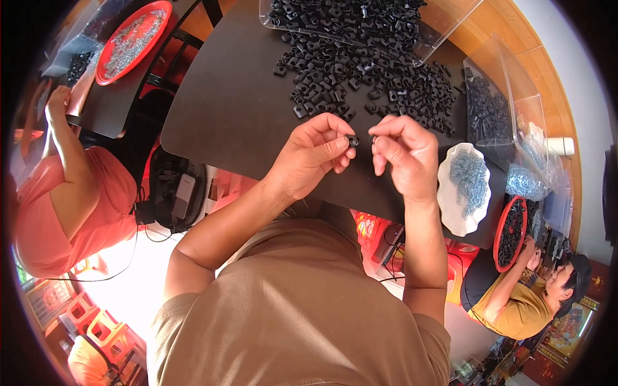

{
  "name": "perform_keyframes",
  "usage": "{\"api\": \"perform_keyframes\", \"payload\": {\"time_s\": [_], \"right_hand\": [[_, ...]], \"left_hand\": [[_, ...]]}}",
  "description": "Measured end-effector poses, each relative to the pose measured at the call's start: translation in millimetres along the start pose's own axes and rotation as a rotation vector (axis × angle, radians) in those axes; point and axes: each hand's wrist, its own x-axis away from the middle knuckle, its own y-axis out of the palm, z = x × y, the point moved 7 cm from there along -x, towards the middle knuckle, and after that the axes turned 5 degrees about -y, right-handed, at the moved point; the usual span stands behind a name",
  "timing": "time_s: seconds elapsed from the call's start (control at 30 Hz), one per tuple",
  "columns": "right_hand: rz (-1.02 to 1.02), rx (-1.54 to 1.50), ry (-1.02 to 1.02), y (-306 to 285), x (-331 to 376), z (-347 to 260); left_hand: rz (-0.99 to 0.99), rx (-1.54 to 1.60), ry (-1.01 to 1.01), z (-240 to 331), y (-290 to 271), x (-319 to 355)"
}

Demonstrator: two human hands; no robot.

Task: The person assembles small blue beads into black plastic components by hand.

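My left hand (313, 154) pinches a small black plastic part (352, 139) between thumb and fingertips, just above the near edge of the dark table (225, 103). My right hand (402, 151) is closed right beside it, fingertips pinching a tiny piece that I cannot make out, almost touching the black part. A loose heap of the same black parts (367, 80) lies on the table just beyond both hands.
A clear plastic sheet (444, 26) holds more black parts at the far edge. A white dish of small metal pieces (468, 183) sits right of my right hand. A red tray (134, 40) stands far left by a seated person; another person with a red tray (512, 233) works at lower right.
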Motion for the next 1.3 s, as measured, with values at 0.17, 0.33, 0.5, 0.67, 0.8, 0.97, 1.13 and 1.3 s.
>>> {"api": "perform_keyframes", "payload": {"time_s": [0.17,0.33,0.5,0.67,0.8,0.97,1.13,1.3], "right_hand": [[0.065,-0.365,0.065,6.8,15.2,21.1],[0.049,-0.533,0.012,6.3,15.4,20.0],[0.052,-0.396,-0.007,4.4,16.1,20.0],[0.052,-0.170,-0.058,1.7,18.5,17.1],[0.085,-0.020,-0.088,3.1,21.9,12.7],[0.115,0.071,-0.127,4.9,27.3,12.0],[0.183,0.118,-0.193,7.9,28.6,11.0],[0.154,0.172,-0.112,-5.9,39.5,-8.2]], "left_hand": [[0.040,-0.127,-0.005,-0.8,6.6,0.1],[0.056,-0.204,0.018,-2.6,6.9,-0.5],[0.062,-0.228,0.026,-2.5,7.3,-0.1],[0.081,-0.285,0.041,-2.8,3.8,0.0],[0.112,-0.371,0.050,-4.8,3.6,1.1],[0.145,-0.507,0.079,-3.4,5.7,2.0],[0.133,-0.512,0.103,-4.5,6.2,0.1],[0.096,-0.520,0.008,-4.7,16.9,0.0]]}}
